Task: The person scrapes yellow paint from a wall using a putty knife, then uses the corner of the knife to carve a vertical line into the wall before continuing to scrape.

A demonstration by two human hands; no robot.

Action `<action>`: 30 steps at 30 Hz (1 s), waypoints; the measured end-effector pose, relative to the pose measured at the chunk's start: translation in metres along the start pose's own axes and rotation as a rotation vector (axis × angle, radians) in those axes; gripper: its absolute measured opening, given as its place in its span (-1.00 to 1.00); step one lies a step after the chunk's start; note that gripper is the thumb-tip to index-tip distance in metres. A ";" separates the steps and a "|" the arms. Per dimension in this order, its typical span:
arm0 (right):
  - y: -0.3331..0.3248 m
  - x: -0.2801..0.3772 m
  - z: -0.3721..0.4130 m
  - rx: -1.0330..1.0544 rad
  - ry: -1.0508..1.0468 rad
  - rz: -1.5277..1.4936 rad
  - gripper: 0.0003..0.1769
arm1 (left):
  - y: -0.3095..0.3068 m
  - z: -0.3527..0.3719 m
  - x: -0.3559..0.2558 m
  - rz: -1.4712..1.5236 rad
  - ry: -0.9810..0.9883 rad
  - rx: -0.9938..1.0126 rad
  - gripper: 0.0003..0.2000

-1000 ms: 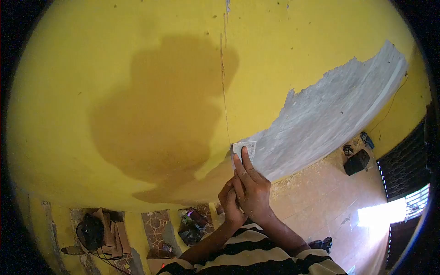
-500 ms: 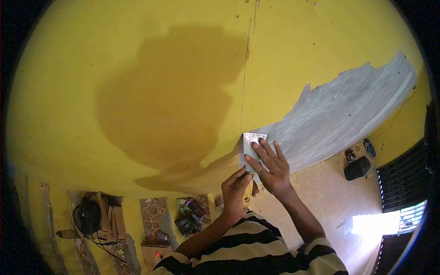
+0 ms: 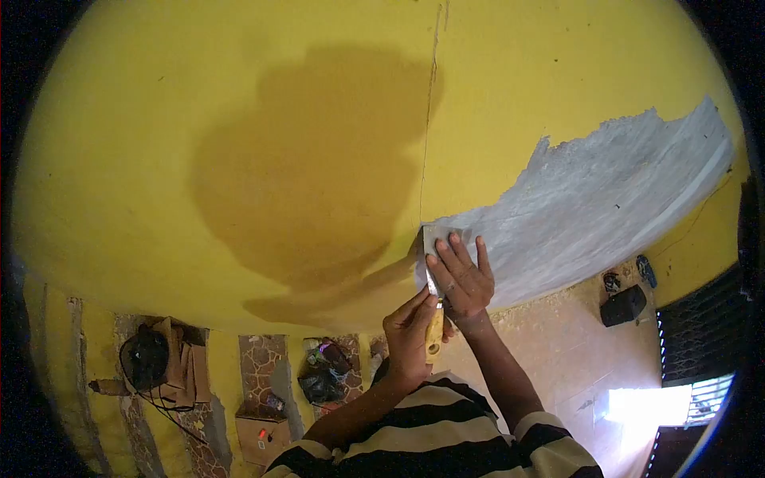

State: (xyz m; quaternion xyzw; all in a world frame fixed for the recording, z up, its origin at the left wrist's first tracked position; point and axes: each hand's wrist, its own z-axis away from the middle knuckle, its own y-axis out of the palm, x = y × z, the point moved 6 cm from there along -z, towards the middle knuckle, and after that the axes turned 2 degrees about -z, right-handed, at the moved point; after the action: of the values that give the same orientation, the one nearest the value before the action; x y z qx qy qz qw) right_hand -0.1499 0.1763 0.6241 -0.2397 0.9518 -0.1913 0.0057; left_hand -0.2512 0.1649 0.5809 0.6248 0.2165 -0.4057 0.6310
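My left hand [image 3: 409, 338] is closed around the yellow handle of a scraper [image 3: 434, 331], a putty-knife type with a wide metal blade. The blade lies against the wall [image 3: 335, 175], at the left end of a grey patch [image 3: 582, 187] beside a thin vertical crack. My right hand [image 3: 464, 280] rests on the blade, its fingers stretched out and spread across the metal. Those fingers cover much of the blade, and its lower edge is partly hidden. The wall around the patch is painted yellow, with a large shadow on the left.
Tiled floor [image 3: 550, 350] runs below the wall at right, where a black box-like object [image 3: 623, 306] stands. At lower left are a dark round object [image 3: 146, 358] with a cable, cardboard [image 3: 187, 366] and a black plastic bag [image 3: 321, 384]. A dark metal grille [image 3: 701, 315] is far right.
The view has shifted slightly. The blade has tilted and looks darker, and my right hand has slid slightly left and up on it. My left hand keeps its hold on the handle.
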 end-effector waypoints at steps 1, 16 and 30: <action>0.002 0.001 0.005 -0.019 0.009 0.001 -0.73 | -0.007 0.000 0.000 -0.020 0.010 -0.005 -0.72; -0.004 0.020 0.029 0.032 1.191 -1.133 -0.45 | -0.022 -0.011 0.002 -0.119 0.074 0.032 -0.75; 0.030 0.015 0.011 -0.053 1.360 -1.494 -0.74 | -0.018 -0.005 -0.006 -0.122 0.111 0.034 -0.66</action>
State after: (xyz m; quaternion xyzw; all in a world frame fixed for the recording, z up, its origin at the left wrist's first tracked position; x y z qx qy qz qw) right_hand -0.1759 0.1894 0.6041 -0.6145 0.3631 -0.2206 -0.6648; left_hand -0.2678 0.1730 0.5740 0.6425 0.2818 -0.4119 0.5814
